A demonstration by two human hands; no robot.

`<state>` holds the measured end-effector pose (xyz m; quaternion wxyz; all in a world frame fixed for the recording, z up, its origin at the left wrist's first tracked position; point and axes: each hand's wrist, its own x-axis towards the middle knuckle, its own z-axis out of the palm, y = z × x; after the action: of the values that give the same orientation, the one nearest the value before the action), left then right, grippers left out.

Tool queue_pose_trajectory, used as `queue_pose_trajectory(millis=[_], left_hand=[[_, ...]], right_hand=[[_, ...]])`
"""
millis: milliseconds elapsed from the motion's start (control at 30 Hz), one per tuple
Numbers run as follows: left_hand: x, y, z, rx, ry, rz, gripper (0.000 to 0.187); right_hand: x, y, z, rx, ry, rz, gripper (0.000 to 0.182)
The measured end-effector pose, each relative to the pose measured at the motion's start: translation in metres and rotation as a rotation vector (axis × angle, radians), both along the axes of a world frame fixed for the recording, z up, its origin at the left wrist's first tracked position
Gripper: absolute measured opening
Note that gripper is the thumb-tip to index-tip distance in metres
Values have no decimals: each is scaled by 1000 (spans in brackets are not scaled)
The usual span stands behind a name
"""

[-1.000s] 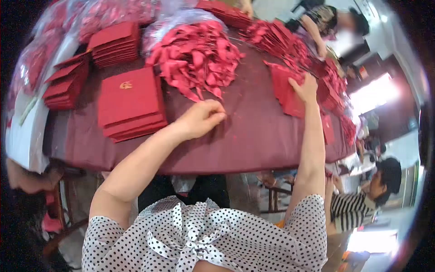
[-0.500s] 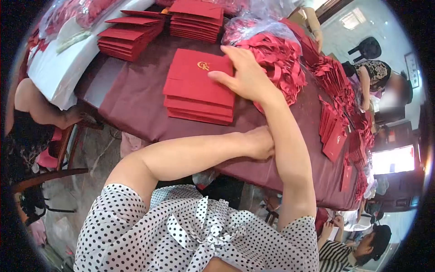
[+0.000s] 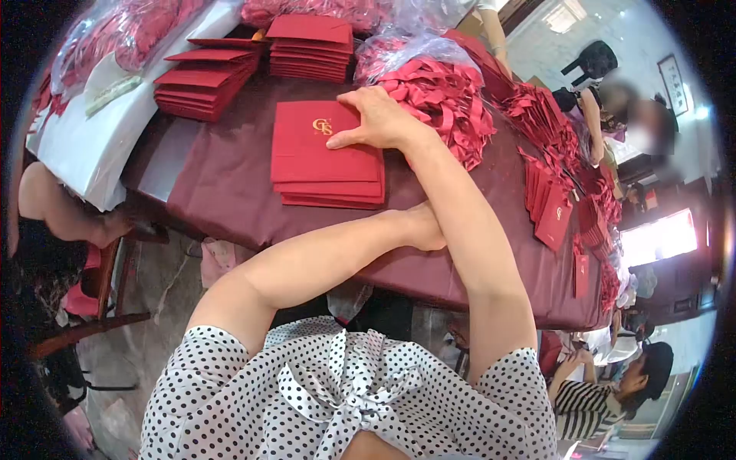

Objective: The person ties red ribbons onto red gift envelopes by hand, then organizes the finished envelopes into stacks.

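A stack of flat red paper bags lies in front of me on the dark red tablecloth, a gold logo on the top one. My right hand rests on the stack's upper right corner. Its thumb lies on the top face beside the logo and its bent fingers reach the far edge, with a gap between thumb and fingers. My left hand is low over the cloth, right of the stack and partly behind my right forearm. Its fingers are hidden, so what it holds, if anything, does not show.
Two more stacks of red bags stand at the back, one left and one centre. A heap of red ribbons spills from clear plastic beyond my right hand. Bags with ribbons lie along the right. Other people are around the table.
My right hand's fingers have drawn in from spread to more bent, and the hand sits slightly further over the top bag. The view has shifted. My left hand stays near my right forearm.
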<state>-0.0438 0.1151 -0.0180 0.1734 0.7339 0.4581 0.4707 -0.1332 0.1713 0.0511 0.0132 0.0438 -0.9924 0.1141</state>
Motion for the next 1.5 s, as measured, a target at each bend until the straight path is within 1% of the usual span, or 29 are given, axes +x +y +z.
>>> queue_pose_trajectory(millis=[67, 133, 167, 267, 300, 367, 433, 467, 500, 533, 567, 633, 667, 700, 733, 767, 833, 867, 933, 967, 1000, 1067, 1100, 1167, 1200, 1233, 1300, 1433, 1500], left_hand=[[1, 0, -1, -26, -12, -7, 26], [3, -5, 8, -64, -91, 8, 24], [3, -5, 7, -64, -89, -8, 24], [3, -2, 4, -79, -64, -35, 25], [5, 0, 0, 20, -71, 5, 21], [6, 4, -3, 117, -85, 40, 18], [2, 8, -5, -46, 187, -17, 14], [5, -1, 7, -51, 200, -2, 17], [7, -6, 16, -161, 50, -115, 20], [10, -9, 24, -270, -100, -232, 23], [16, -12, 27, -314, -279, -383, 20], [19, -28, 52, -200, -538, -519, 12], [18, -32, 60, -41, -659, -482, 9], [17, -31, 66, 210, -669, -228, 7], [8, -26, 71, 438, -395, 104, 4], [3, -29, 74, 581, -72, 407, 10], [11, -25, 60, 424, 151, 570, 21], [12, -21, 49, 345, 184, 613, 28], [6, -20, 48, 150, 127, 601, 27], [1, -16, 43, 88, 54, 599, 24], [-5, -12, 35, 35, 149, 633, 21], [-15, -7, 21, -87, 278, 668, 14], [-19, -4, 15, -90, 280, 659, 14], [-24, 2, 7, -283, 233, 577, 14], [-24, 3, 8, -333, 210, 570, 15], [-25, 4, 9, -336, 217, 568, 15], [-27, 6, 11, -518, 164, 517, 16], [-27, 4, 12, -519, 166, 502, 17], [-29, 3, 10, -394, 23, 482, 16]], right_hand=[[2, -1, -8, -15, 220, 36, 85], [3, -3, 3, -74, 151, -6, 74], [3, -4, 2, -119, 222, -4, 65], [6, -6, 2, -160, 281, -4, 54], [9, -5, 7, -211, 356, -39, 51], [23, -5, 35, -378, 468, -127, 40], [59, 7, 80, -457, 495, -162, 26], [78, 22, 93, -368, 611, -237, 23], [94, 44, 97, -457, 712, -185, 24], [122, 48, 108, -481, 687, -393, 21], [143, 72, 107, -256, 758, -352, 17], [188, 91, 99, -312, 617, -402, 12], [205, 88, 92, -306, 501, -418, 10], [223, 83, 86, -303, 387, -438, 8], [235, 74, 79, -433, 275, -480, 6], [241, 64, 71, -621, 186, -595, 6], [243, 57, 48, -610, 215, -511, 7], [241, 56, 37, -604, 227, -474, 8], [235, 63, 14, -602, 218, -437, 10], [230, 67, 2, -797, 289, -426, 11], [227, 73, -7, -993, 362, -410, 11], [225, 104, -17, -695, 369, -570, 10], [225, 124, -35, -464, 395, -476, 16], [219, 125, -40, -308, 353, -294, 24], [214, 124, -41, -297, 284, -256, 29], [209, 126, -44, -303, 288, -258, 29], [202, 128, -48, -183, 282, -146, 24], [204, 124, -48, -136, 268, -157, 16], [211, 121, -48, -405, 623, -301, 6]])
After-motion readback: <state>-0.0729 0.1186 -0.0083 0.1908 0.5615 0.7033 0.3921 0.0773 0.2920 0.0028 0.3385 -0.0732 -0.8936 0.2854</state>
